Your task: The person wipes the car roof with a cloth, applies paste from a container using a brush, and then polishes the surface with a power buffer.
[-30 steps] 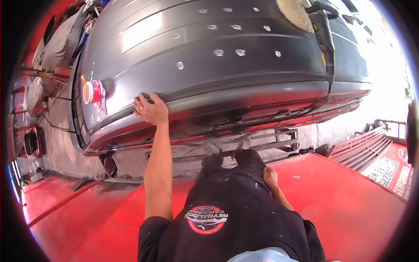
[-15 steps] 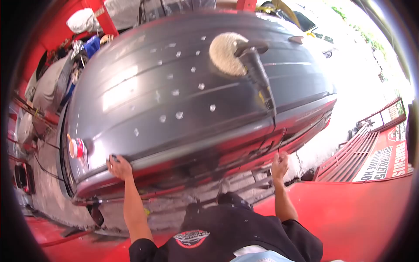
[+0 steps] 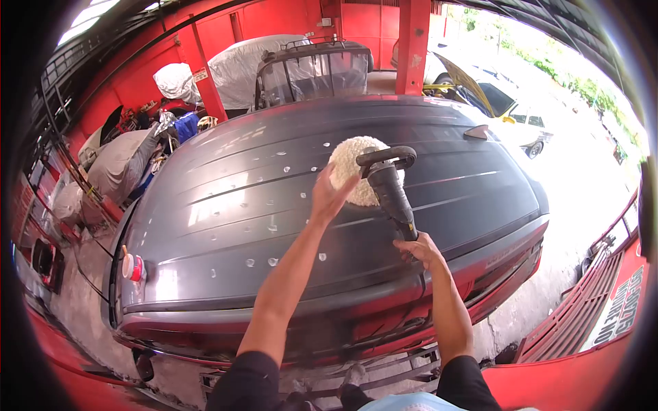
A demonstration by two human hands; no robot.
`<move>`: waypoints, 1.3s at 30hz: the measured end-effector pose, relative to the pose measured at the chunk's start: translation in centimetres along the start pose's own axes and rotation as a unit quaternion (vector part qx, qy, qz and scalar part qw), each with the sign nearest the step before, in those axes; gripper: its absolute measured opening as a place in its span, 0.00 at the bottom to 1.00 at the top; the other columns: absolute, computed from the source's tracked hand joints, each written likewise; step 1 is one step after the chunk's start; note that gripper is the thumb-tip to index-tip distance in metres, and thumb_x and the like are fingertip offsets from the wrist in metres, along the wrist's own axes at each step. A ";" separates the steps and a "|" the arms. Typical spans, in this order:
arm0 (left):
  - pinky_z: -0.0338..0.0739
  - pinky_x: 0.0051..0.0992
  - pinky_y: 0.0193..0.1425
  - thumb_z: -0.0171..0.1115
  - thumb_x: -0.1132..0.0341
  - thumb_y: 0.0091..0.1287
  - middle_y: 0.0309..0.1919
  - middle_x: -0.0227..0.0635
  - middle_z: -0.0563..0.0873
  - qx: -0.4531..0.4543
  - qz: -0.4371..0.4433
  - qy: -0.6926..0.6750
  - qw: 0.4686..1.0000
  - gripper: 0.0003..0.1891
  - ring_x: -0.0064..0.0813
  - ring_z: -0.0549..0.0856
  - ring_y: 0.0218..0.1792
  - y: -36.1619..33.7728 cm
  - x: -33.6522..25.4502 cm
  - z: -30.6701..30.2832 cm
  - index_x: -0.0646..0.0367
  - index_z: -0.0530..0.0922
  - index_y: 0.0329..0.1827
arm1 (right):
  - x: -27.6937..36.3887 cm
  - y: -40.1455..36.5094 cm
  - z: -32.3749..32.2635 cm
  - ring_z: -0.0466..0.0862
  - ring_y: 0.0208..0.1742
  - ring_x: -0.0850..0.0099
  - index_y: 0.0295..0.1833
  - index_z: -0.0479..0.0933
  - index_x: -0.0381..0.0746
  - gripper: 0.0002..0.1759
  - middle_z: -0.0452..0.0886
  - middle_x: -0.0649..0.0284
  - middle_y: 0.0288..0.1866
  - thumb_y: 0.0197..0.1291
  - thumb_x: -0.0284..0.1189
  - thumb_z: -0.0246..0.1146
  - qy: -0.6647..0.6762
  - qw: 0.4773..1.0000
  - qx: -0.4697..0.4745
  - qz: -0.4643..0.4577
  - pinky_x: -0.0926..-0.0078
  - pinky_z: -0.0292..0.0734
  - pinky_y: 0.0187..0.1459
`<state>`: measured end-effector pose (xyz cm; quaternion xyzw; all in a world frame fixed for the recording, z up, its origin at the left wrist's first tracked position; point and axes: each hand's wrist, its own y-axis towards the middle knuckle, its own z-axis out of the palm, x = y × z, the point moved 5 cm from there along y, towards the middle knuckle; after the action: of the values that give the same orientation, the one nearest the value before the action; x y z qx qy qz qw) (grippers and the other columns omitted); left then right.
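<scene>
A polisher point(image 3: 389, 192) with a black loop handle and a fluffy cream wool pad point(image 3: 351, 152) rests on a dark grey car roof point(image 3: 466, 175). My right hand point(image 3: 422, 251) is wrapped round the rear end of its body. Fingers stretched out, my left hand point(image 3: 332, 194) reaches up beside the pad and overlaps its left edge in this view. Several white dabs point(image 3: 273, 262) dot the roof, mostly left of the polisher. At the roof's near left corner stands a red and white tub point(image 3: 133, 266).
A fin antenna point(image 3: 476, 132) rises at the roof's far right. Behind the car are a red pillar point(image 3: 412, 55) and a vehicle with clear plastic sides point(image 3: 315, 75). Covered vehicles point(image 3: 123, 164) line the left. A slatted red bench point(image 3: 569, 318) stands at the near right.
Both hands have risen from the roof's near edge to the polisher. My right hand has taken hold of its body; my left has come up beside the pad. The view has tilted up.
</scene>
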<state>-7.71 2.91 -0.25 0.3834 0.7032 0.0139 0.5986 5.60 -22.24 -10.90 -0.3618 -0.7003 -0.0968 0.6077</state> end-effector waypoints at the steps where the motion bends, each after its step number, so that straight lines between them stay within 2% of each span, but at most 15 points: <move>1: 0.71 0.37 0.68 0.73 0.40 0.58 0.61 0.52 0.81 -0.006 -0.027 -0.055 0.998 0.42 0.43 0.79 0.64 2.3 0.7 3.0 0.66 0.75 0.65 | -0.2 0.1 -0.2 0.83 0.28 0.74 0.49 0.79 0.38 0.23 0.83 0.63 0.35 0.53 0.40 0.77 -0.010 1.000 0.005 0.011 0.74 0.80 0.29; 2: 0.73 0.35 0.65 0.73 0.40 0.57 0.56 0.50 0.84 -0.010 -0.050 -0.109 0.993 0.40 0.40 0.81 0.60 3.8 0.7 5.3 0.67 0.79 0.62 | 0.1 0.0 -0.3 0.83 0.28 0.74 0.49 0.79 0.38 0.23 0.83 0.63 0.35 0.53 0.40 0.77 -0.013 1.000 0.002 0.007 0.74 0.80 0.29; 4: 0.76 0.34 0.58 0.74 0.43 0.57 0.48 0.46 0.86 0.016 -0.089 -0.170 0.981 0.35 0.36 0.84 0.53 4.5 -0.7 8.4 0.67 0.82 0.55 | 0.2 -0.4 -0.1 0.82 0.25 0.73 0.45 0.80 0.37 0.18 0.82 0.64 0.31 0.54 0.35 0.75 0.150 0.986 0.059 0.035 0.73 0.78 0.26; 5: 0.79 0.32 0.51 0.74 0.45 0.57 0.40 0.41 0.89 0.044 -0.135 -0.222 0.965 0.30 0.31 0.86 0.45 4.4 -1.3 9.8 0.67 0.86 0.47 | 0.2 -0.1 -0.2 0.82 0.25 0.73 0.45 0.80 0.37 0.18 0.82 0.64 0.31 0.54 0.35 0.75 0.151 0.986 0.055 0.032 0.73 0.78 0.26; 8: 0.78 0.29 0.39 0.74 0.49 0.58 0.29 0.33 0.88 0.025 -0.126 -0.310 0.942 0.22 0.25 0.85 0.32 3.9 -3.2 10.3 0.64 0.88 0.34 | 0.1 -0.8 0.0 0.81 0.23 0.73 0.43 0.80 0.36 0.14 0.81 0.64 0.27 0.53 0.30 0.72 0.126 0.990 0.060 0.019 0.72 0.77 0.24; 9: 0.74 0.26 0.34 0.72 0.58 0.60 0.28 0.27 0.83 0.036 -0.139 -0.311 0.939 0.14 0.20 0.80 0.30 2.9 -4.4 9.8 0.62 0.86 0.35 | 0.6 -3.1 -0.1 0.82 0.28 0.73 0.45 0.81 0.35 0.16 0.83 0.63 0.31 0.51 0.28 0.72 0.113 0.993 0.026 0.005 0.72 0.77 0.29; 12: 0.79 0.23 0.31 0.73 0.65 0.60 0.32 0.32 0.87 0.083 -0.098 -0.434 0.892 0.10 0.20 0.85 0.30 -3.2 -5.8 8.0 0.65 0.85 0.35 | -0.2 -10.9 2.7 0.83 0.34 0.73 0.50 0.81 0.32 0.22 0.84 0.63 0.34 0.45 0.24 0.72 0.113 0.993 -0.012 -0.023 0.72 0.77 0.37; 14: 0.73 0.24 0.26 0.74 0.60 0.57 0.21 0.26 0.83 0.030 -0.091 -0.389 0.916 0.13 0.16 0.80 0.24 -8.5 -9.6 6.4 0.62 0.86 0.29 | -2.9 -14.9 3.8 0.79 0.24 0.76 0.38 0.82 0.34 0.13 0.80 0.66 0.24 0.42 0.22 0.70 0.084 0.994 -0.070 -0.011 0.78 0.71 0.26; 16: 0.73 0.25 0.26 0.73 0.59 0.57 0.16 0.27 0.81 -0.049 -0.066 -0.326 0.942 0.15 0.17 0.80 0.21 -11.5 -9.5 5.7 0.62 0.84 0.22 | -4.6 -18.1 4.4 0.81 0.26 0.74 0.38 0.82 0.34 0.13 0.81 0.65 0.25 0.43 0.21 0.70 0.087 0.993 -0.082 -0.012 0.75 0.74 0.29; 17: 0.71 0.26 0.25 0.72 0.59 0.58 0.14 0.26 0.80 -0.038 -0.110 -0.373 0.920 0.15 0.18 0.78 0.19 -12.3 -9.0 6.2 0.62 0.84 0.22 | -4.7 -18.9 4.9 0.81 0.26 0.74 0.38 0.82 0.34 0.13 0.81 0.65 0.25 0.43 0.21 0.70 0.077 0.994 -0.076 -0.012 0.75 0.74 0.29; 20: 0.71 0.26 0.25 0.72 0.58 0.57 0.13 0.27 0.80 -0.043 -0.151 -0.376 0.913 0.15 0.18 0.78 0.18 -13.9 -6.0 7.1 0.61 0.84 0.21 | -5.3 -20.1 5.9 0.83 0.28 0.70 0.35 0.81 0.33 0.11 0.82 0.62 0.27 0.43 0.22 0.73 0.093 0.991 -0.095 0.030 0.73 0.76 0.30; 24: 0.70 0.28 0.23 0.72 0.57 0.56 0.11 0.32 0.78 -0.071 -0.083 -0.339 0.935 0.17 0.23 0.78 0.15 -13.2 -5.4 5.2 0.61 0.81 0.18 | -6.8 -18.4 7.4 0.80 0.25 0.74 0.34 0.78 0.33 0.10 0.82 0.64 0.26 0.42 0.19 0.67 0.063 0.992 -0.100 0.041 0.74 0.74 0.29; 25: 0.71 0.26 0.28 0.71 0.65 0.59 0.17 0.29 0.81 -0.036 -0.106 -0.315 0.943 0.12 0.18 0.78 0.23 -13.2 -5.4 4.2 0.61 0.82 0.20 | -6.7 -18.2 7.7 0.80 0.25 0.74 0.35 0.78 0.33 0.10 0.81 0.64 0.26 0.42 0.19 0.67 0.058 0.993 -0.093 0.041 0.74 0.74 0.29; 32: 0.74 0.29 0.39 0.74 0.66 0.56 0.28 0.34 0.81 -0.127 -0.069 -0.291 0.946 0.11 0.26 0.79 0.33 -15.8 -1.4 -2.2 0.61 0.81 0.23 | -8.0 -18.2 13.0 0.77 0.30 0.78 0.40 0.77 0.33 0.18 0.80 0.68 0.31 0.37 0.24 0.69 -0.012 0.994 -0.102 0.032 0.76 0.72 0.34; 39: 0.76 0.27 0.47 0.77 0.68 0.55 0.38 0.34 0.82 -0.148 -0.058 -0.282 0.946 0.10 0.27 0.81 0.40 -15.9 1.7 -8.7 0.60 0.82 0.32 | -4.7 -17.7 18.7 0.77 0.29 0.78 0.39 0.77 0.34 0.17 0.79 0.68 0.29 0.38 0.25 0.68 -0.055 0.995 -0.073 0.029 0.76 0.72 0.33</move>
<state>-23.43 -3.59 -6.82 0.2378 0.5165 -0.0257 0.8222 -20.05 -26.06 -14.38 -0.4297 -0.7130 -0.1102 0.5430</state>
